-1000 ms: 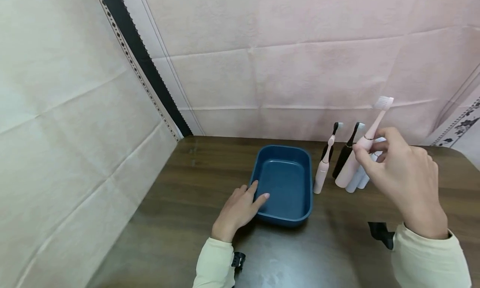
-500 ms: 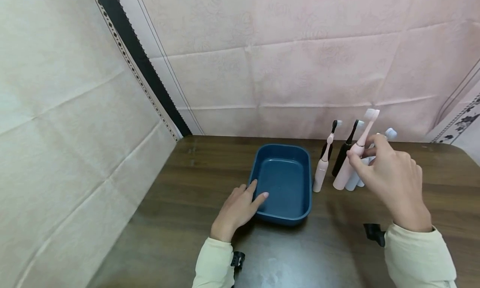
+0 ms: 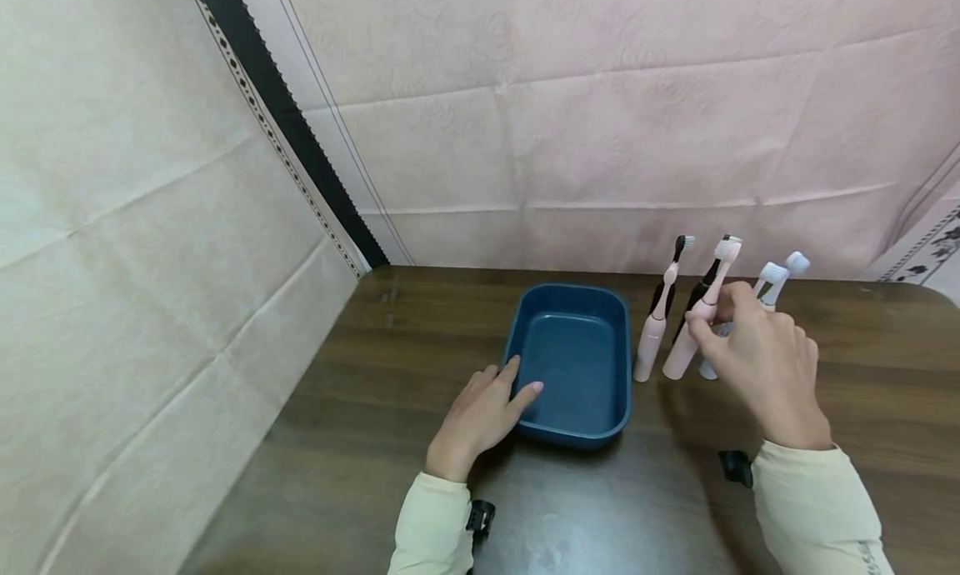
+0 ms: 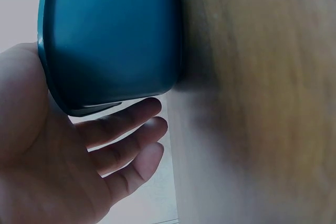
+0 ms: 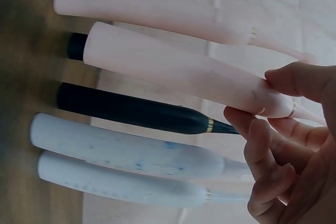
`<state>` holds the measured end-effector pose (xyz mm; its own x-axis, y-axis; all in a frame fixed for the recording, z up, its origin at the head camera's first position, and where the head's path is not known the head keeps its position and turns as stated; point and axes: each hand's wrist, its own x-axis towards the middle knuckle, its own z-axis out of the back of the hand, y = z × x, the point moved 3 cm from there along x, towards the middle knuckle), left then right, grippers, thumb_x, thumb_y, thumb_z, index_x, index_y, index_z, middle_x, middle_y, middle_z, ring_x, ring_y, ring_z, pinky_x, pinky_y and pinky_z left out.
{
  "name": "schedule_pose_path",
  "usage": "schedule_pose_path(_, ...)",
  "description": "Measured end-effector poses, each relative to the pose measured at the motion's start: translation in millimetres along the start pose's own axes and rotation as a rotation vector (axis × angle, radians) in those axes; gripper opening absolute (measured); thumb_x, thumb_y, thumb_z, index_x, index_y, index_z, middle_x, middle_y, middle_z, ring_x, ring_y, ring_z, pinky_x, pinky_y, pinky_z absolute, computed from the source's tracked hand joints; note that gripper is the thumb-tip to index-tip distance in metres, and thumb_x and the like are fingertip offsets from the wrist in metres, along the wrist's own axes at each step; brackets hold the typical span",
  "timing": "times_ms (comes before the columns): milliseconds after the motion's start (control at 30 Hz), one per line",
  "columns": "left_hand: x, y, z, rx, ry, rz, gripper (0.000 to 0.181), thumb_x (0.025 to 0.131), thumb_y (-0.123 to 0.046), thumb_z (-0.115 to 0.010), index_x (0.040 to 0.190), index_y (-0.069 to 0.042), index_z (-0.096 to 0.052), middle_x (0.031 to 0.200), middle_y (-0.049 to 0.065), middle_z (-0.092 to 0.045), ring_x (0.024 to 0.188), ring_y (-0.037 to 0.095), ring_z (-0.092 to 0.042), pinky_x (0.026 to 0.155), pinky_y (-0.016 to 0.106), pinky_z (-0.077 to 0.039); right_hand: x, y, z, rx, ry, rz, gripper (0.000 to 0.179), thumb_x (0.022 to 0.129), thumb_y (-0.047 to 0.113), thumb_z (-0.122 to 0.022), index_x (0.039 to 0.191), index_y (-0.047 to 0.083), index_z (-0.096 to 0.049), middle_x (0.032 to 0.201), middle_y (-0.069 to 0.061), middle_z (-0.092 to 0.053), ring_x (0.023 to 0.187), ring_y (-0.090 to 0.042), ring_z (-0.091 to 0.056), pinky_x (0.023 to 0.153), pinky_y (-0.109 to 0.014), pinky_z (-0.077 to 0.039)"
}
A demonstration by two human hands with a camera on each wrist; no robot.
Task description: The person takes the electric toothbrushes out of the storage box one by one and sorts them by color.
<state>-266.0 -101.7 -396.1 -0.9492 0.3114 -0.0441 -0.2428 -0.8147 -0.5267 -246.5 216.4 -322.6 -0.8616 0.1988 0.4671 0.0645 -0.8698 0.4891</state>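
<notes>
My right hand (image 3: 765, 358) pinches a pink electric toothbrush (image 3: 681, 352) between thumb and fingers, near the top of its handle. The brush stands nearly upright, head up; whether its base touches the table I cannot tell. Another pink toothbrush (image 3: 649, 346) stands just left of it. Beside the held one, the right wrist view shows a black toothbrush (image 5: 131, 109) and two pale blue toothbrushes (image 5: 126, 145). Part of a second black handle (image 5: 76, 46) shows behind the pink one. My left hand (image 3: 480, 412) rests on the left side of a blue plastic basin (image 3: 572, 375), thumb over its rim.
The brown wooden table (image 3: 360, 442) carries the basin in the middle, with the toothbrushes close to its right. A pale cloth wall (image 3: 465, 158) rises along the table's back edge, and another cloth (image 3: 187, 267) hangs at the left.
My right hand has moved left and down with the pink toothbrush, bringing it closer to the other pink one. The pale blue toothbrushes are now more visible. My left hand stays on the basin.
</notes>
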Motion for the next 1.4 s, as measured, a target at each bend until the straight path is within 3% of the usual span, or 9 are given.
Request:
schedule_pose_path(133,0.9,-0.8,0.3,0.009,-0.003,-0.007,0.071,0.104,-0.058,-0.043,0.158,-0.012,-0.037,0.155,0.02,-0.042,0.14,0.038,-0.04,0.112,0.056,-0.036,0.1,-4,-7,0.005,-0.003,0.008,0.027,0.094,0.031,-0.069,0.101,0.007,-0.058,0.083,-0.02,-0.07,0.057,-0.039,-0.058,0.045,-0.044,-0.034)
schedule_pose_path(467,1.7,-1.4,-0.8,0.004,-0.001,-0.01,0.071,0.104,-0.058,-0.043,0.158,-0.012,-0.037,0.156,0.021,-0.04,0.14,0.038,-0.04,0.111,0.057,-0.036,0.6,-9,-18,-0.014,0.004,0.018,0.028,0.094,0.027,-0.069,0.1,0.004,-0.056,0.061,-0.011,-0.053,0.047,-0.03,-0.047,0.039,-0.038,-0.03)
schedule_pose_path(1400,0.4,-0.9,0.0,0.001,-0.005,0.0,0.07,0.104,-0.057,-0.044,0.158,-0.013,-0.037,0.156,0.021,-0.04,0.141,0.039,-0.039,0.111,0.059,-0.035,-0.4,-14,-30,-0.004,0.008,0.026,0.027,0.094,0.024,-0.07,0.1,0.002,-0.055,0.058,-0.009,-0.051,0.044,-0.028,-0.045,0.038,-0.037,-0.029)
